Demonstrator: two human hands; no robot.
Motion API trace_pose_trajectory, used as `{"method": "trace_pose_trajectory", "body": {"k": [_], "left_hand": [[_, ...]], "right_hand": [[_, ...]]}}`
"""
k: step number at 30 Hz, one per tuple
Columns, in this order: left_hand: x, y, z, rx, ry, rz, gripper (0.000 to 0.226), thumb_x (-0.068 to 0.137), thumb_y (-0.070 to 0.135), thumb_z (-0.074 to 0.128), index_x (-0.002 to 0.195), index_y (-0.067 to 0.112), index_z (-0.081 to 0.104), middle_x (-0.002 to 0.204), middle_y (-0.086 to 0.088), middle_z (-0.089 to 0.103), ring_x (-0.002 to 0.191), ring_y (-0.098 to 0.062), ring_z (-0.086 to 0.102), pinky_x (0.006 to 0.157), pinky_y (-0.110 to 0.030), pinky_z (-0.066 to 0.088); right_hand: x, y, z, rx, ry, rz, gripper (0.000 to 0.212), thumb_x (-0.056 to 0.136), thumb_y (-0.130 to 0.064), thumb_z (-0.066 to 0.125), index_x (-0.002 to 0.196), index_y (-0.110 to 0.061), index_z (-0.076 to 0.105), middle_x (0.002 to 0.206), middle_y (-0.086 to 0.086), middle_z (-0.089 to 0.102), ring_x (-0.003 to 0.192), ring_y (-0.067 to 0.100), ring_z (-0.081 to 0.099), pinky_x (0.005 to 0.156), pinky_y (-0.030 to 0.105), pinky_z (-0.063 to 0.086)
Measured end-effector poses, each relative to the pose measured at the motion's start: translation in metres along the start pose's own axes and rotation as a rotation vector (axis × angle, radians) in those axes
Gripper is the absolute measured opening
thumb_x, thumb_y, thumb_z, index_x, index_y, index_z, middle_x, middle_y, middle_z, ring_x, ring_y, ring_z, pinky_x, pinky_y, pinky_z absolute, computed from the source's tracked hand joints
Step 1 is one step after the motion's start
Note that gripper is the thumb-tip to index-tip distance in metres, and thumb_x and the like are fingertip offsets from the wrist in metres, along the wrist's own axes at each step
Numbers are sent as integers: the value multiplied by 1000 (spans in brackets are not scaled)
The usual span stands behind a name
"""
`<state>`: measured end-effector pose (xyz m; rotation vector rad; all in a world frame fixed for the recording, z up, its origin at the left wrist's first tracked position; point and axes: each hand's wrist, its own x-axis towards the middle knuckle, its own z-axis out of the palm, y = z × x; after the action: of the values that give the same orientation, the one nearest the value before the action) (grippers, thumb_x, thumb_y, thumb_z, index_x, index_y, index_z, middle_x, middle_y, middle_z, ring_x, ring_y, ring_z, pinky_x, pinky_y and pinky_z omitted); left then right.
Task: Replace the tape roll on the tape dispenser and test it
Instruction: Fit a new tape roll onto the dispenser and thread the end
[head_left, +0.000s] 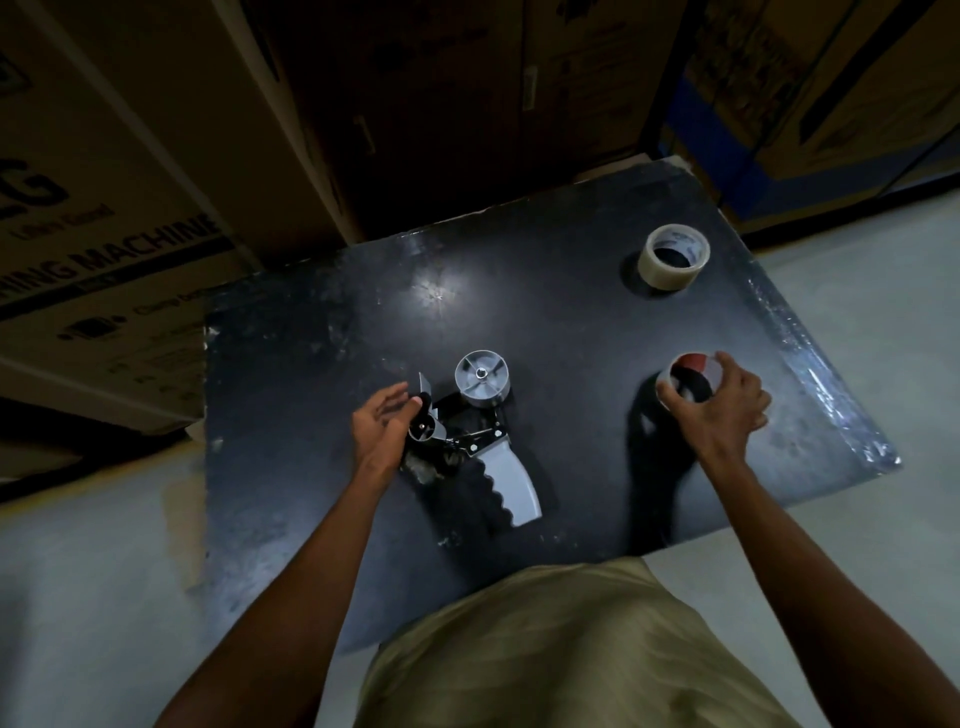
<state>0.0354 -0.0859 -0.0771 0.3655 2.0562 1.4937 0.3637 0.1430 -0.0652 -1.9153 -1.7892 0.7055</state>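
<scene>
A hand-held tape dispenser (467, 431) lies on its side on the dark table (545, 312), its grey spool hub (481, 378) bare and its grey wavy handle (511, 486) pointing toward me. My left hand (382, 423) rests against the dispenser's front roller end, fingers loosely curled on it. My right hand (719, 402) grips a thin, nearly used-up roll with a red and white core (688, 371), at the table's right side. A fuller clear tape roll (672, 261) lies flat at the far right corner.
Large cardboard appliance boxes (130, 182) stand behind and to the left of the table. Pale floor (857, 291) surrounds the table. The table's right edge (831, 405) is wrapped in shiny film. My beige shirt fills the bottom of the view.
</scene>
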Motion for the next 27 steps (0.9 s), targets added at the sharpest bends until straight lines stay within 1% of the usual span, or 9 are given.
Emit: {"method": "trace_pose_trajectory", "body": {"k": [3, 5, 9, 12, 14, 18, 21, 24, 27], "left_hand": [[1, 0, 1, -19, -15, -10, 31, 88, 6, 74, 118, 0, 70, 107, -19, 74, 98, -23, 70, 93, -29, 55], [1, 0, 1, -28, -19, -18, 28, 88, 5, 73, 115, 0, 71, 103, -16, 75, 97, -23, 71, 95, -33, 55], [2, 1, 2, -37, -12, -9, 22, 87, 3, 72, 109, 0, 73, 95, -11, 74, 91, -21, 70, 88, -26, 56], [2, 0, 0, -20, -9, 2, 19, 88, 3, 72, 107, -1, 73, 88, -3, 74, 81, -9, 71, 77, -13, 55], [1, -1, -2, -4, -18, 12, 18, 89, 4, 71, 106, 0, 73, 86, -1, 74, 77, -4, 70, 76, -13, 54], [-4, -2, -6, -20, -22, -10, 17, 92, 9, 69, 107, 1, 74, 89, -6, 75, 80, -11, 71, 79, -21, 57], [-11, -2, -8, -92, 0, -81, 13, 94, 11, 66, 102, 5, 73, 86, -7, 74, 77, -15, 71, 72, -29, 60], [-16, -3, -11, -117, 11, -127, 8, 94, 10, 65, 95, 11, 73, 82, -7, 72, 71, -16, 70, 61, -24, 57], [-20, -6, -15, -110, 26, -162, 9, 96, 12, 62, 95, 10, 71, 80, -8, 71, 74, -23, 67, 59, -22, 55]], "right_hand": [[9, -2, -4, 8, 14, 30, 83, 75, -46, 83, 145, -20, 46, 145, 21, 47, 135, 45, 38, 110, 57, 30], [15, -1, -8, 13, 16, 45, 84, 75, -46, 83, 146, -20, 46, 146, 22, 46, 136, 45, 37, 110, 58, 30], [23, -2, -13, 19, 22, 55, 85, 75, -43, 84, 147, -19, 45, 147, 22, 45, 138, 45, 36, 111, 59, 29], [21, -4, -14, 25, 13, 39, 93, 73, -40, 86, 151, -21, 39, 153, 21, 38, 142, 44, 29, 113, 60, 25], [17, -5, -12, 14, 47, 6, 104, 67, -44, 89, 152, -25, 34, 157, 18, 32, 144, 43, 24, 113, 61, 24], [-2, -18, -2, -10, 89, -154, 107, 60, -53, 91, 150, -27, 39, 151, 16, 39, 140, 41, 32, 109, 58, 29], [-29, -35, 11, 15, -36, -249, 101, 64, -57, 88, 149, -29, 40, 150, 11, 39, 139, 38, 32, 111, 62, 28], [-58, -50, 27, 36, -164, -336, 96, 64, -63, 84, 145, -31, 45, 144, 8, 45, 135, 34, 36, 109, 57, 33], [-89, -65, 42, 73, -336, -344, 94, 62, -68, 81, 142, -32, 49, 140, 5, 50, 132, 27, 39, 109, 51, 34]]}}
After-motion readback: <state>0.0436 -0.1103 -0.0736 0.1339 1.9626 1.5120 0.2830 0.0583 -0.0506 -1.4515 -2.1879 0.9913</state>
